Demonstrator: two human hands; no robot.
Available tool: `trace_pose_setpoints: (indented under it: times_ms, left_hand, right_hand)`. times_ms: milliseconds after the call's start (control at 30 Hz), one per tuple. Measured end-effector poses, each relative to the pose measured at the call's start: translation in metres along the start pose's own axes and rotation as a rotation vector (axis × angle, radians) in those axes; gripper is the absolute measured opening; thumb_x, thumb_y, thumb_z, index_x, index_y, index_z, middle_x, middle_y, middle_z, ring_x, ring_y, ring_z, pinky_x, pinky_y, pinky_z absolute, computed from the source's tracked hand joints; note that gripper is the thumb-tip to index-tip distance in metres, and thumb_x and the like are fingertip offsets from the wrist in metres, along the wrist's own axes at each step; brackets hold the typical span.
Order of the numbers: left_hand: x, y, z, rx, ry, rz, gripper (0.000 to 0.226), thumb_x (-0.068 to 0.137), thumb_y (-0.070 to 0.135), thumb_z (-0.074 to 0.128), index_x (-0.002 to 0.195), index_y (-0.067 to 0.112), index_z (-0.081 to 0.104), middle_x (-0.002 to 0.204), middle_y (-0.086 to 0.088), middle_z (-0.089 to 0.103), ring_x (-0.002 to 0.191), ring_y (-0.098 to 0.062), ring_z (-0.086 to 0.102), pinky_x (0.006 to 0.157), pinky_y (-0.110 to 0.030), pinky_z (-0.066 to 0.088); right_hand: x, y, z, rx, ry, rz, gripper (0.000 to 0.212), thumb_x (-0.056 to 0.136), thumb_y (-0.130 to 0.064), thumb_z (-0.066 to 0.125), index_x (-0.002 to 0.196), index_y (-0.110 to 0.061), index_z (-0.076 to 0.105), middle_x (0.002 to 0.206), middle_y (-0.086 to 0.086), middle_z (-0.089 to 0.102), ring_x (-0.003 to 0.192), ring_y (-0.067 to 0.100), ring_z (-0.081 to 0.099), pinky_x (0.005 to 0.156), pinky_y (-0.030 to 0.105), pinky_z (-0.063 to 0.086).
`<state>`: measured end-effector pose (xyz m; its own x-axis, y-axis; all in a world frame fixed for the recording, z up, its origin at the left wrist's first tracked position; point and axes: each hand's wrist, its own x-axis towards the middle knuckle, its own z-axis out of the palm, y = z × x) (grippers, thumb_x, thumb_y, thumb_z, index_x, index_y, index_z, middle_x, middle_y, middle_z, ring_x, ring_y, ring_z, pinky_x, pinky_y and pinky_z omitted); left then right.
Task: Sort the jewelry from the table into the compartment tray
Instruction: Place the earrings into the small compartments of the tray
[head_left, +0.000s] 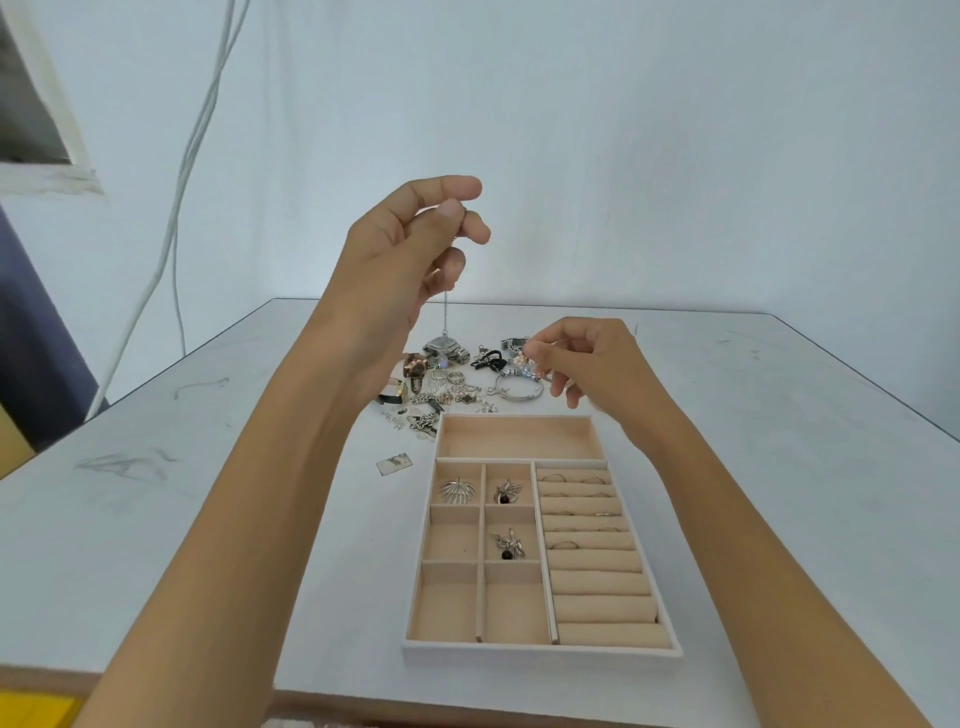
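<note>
The left hand (410, 249) was raised well above the table (208, 467), thumb tip pressed to the curled forefinger, pinching the top of a thin silver chain (445, 314). The other fingers were loosely bent below the pinch. From there the chain hung straight down under the hand, and its lower end met the jewelry pile (457, 387). Whether that end had lifted clear of the pile could not be told.

The right hand (587, 364) was low over the right side of the pile, fingers curled, its thumb and fingertips pinching a small beaded piece (524, 361). The piece sat at the very tips of the fingers, on their left, just above a silver bangle (519, 392) lying on the table.

The pile lay about midway across the table, just beyond the far side of the compartment tray (540, 652), with a brown-faced watch (415, 368) on its left. The tray sat near the table's near edge. Its long far compartment (519, 439) held nothing. In the small left compartments were a fan-shaped brooch (457, 490) and two dark-stoned pendants (506, 491), one compartment behind the other. Several rings were tucked into the ring rolls (587, 519) on the right. A small flat tag (395, 464) lay on the table just left of the tray's far left corner.
</note>
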<state>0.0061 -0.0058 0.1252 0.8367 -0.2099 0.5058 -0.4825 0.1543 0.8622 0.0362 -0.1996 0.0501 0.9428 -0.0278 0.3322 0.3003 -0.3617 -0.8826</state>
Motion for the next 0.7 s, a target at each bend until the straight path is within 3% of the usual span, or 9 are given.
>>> trace_pose_setpoints:
  times_ms: [100, 167, 300, 700]
  left_hand:
    - [-0.009, 0.004, -0.004, -0.044, 0.011, 0.001, 0.016, 0.099, 0.017, 0.047, 0.107, 0.022, 0.06, 0.08, 0.011, 0.06, 0.06, -0.008, 0.042, 0.071, -0.023, 0.045]
    - [-0.014, 0.007, -0.006, -0.076, 0.029, 0.005, 0.015, 0.099, 0.017, 0.047, 0.107, 0.022, 0.06, 0.08, 0.011, 0.059, 0.06, -0.008, 0.041, 0.066, -0.022, 0.046]
    - [-0.022, 0.01, -0.011, -0.132, 0.076, 0.005, 0.015, 0.099, 0.017, 0.047, 0.106, 0.023, 0.059, 0.08, 0.011, 0.057, 0.058, -0.009, 0.035, 0.051, -0.017, 0.035]
    - [-0.035, 0.01, -0.019, -0.201, 0.115, 0.008, 0.014, 0.099, 0.02, 0.047, 0.104, 0.026, 0.058, 0.079, 0.014, 0.054, 0.056, -0.009, 0.025, 0.051, -0.019, 0.018]
  right_hand:
    - [-0.007, -0.002, 0.003, 0.01, -0.027, -0.007, 0.012, 0.087, -0.018, 0.068, 0.087, -0.006, 0.072, 0.065, 0.002, 0.065, 0.055, 0.016, 0.055, 0.046, 0.025, 0.044]
    - [-0.011, -0.005, 0.005, 0.024, -0.042, -0.013, 0.012, 0.087, -0.016, 0.068, 0.087, -0.005, 0.072, 0.065, 0.003, 0.065, 0.056, 0.017, 0.055, 0.046, 0.026, 0.044]
    - [-0.021, -0.012, 0.007, 0.083, -0.08, -0.024, 0.011, 0.087, -0.013, 0.067, 0.088, -0.003, 0.071, 0.065, 0.005, 0.063, 0.053, 0.017, 0.053, 0.046, 0.025, 0.044]
    - [-0.056, -0.018, 0.022, 0.016, -0.298, -0.036, 0.004, 0.084, -0.007, 0.068, 0.086, -0.009, 0.071, 0.068, 0.01, 0.068, 0.043, 0.013, 0.049, 0.042, 0.016, 0.038]
